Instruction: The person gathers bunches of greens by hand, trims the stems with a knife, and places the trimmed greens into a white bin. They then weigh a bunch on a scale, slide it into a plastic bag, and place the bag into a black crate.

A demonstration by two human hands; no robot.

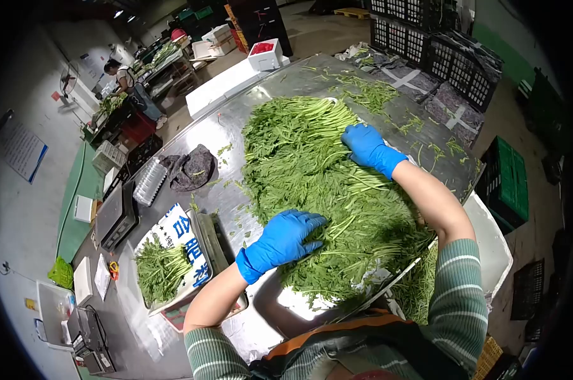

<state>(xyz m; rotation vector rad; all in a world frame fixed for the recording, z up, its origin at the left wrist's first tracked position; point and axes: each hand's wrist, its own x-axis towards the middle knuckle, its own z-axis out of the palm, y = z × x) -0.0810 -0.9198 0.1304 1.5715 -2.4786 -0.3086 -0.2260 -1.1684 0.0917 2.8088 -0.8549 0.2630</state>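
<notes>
Handling the leafy greens point(305, 164) well seemed to call for a light touch, with stems kept aligned and soft leaves not crushed. The left hand point(286, 239) lay open on the leaves, fingers loosely spread; the right hand point(365, 145) bent its fingers over the stems, though whether it gripped any could not be told. The leafy greens spread beneath and between both hands

The left hand point(285, 239) lay palm down, fingers spread. The right hand point(367, 147) reached farther forward, its arm bent.
</notes>
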